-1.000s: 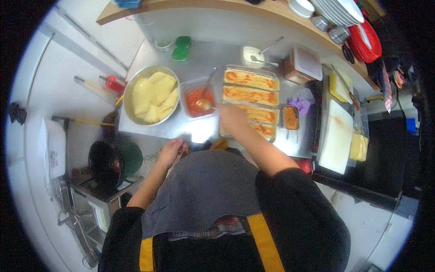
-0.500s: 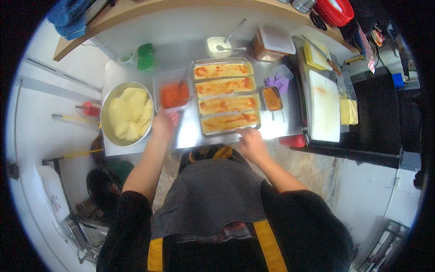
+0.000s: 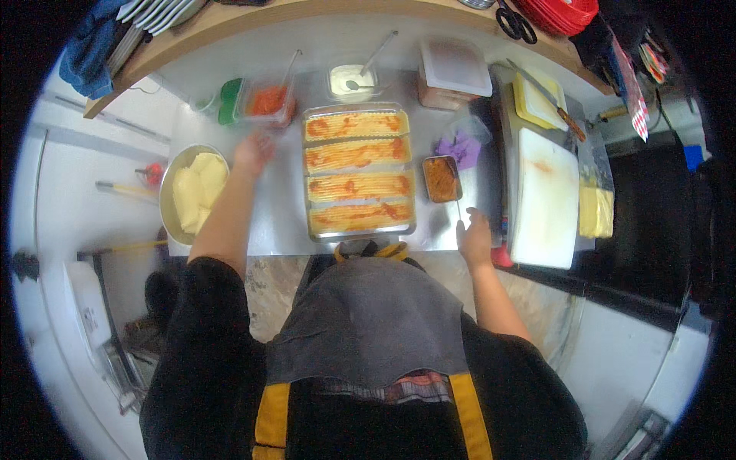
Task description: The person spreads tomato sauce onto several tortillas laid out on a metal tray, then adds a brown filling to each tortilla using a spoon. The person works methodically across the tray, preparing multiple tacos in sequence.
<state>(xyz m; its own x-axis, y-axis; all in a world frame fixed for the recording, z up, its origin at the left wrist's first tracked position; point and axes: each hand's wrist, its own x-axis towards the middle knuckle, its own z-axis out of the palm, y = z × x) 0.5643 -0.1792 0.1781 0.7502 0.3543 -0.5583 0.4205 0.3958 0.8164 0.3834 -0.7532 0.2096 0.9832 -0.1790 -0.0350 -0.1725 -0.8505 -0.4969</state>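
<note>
A metal baking tray [image 3: 313, 224] before me holds several ridged pasta strips [image 3: 358, 153] streaked with red sauce. My left hand [image 3: 253, 153] is over the table beside the tray, empty, its fingers loosely apart and slightly blurred. Just beyond it stands a clear tub of red sauce [image 3: 268, 100] with a utensil handle leaning out. At the tray's right sits a small metal container of orange-brown sauce [image 3: 442, 179], a thin handle pointing out toward me. My right hand [image 3: 475, 234] is at that handle's end, thumb and forefinger apart around it.
A round metal bowl of pasta sheets [image 3: 199, 192] stands at the left. Behind the tray are a tub of white cream [image 3: 353, 80] and a lidded container [image 3: 454, 73]. Purple cloth [image 3: 458, 147], a white cutting board [image 3: 544, 199] and a knife [image 3: 548, 100] lie rightward. A shelf [image 3: 345, 17] overhangs the back.
The red sauce tub has moved back toward the wall, and my left hand is now off it. My right hand has gone from the tray's near edge rightward to the small container's handle.
</note>
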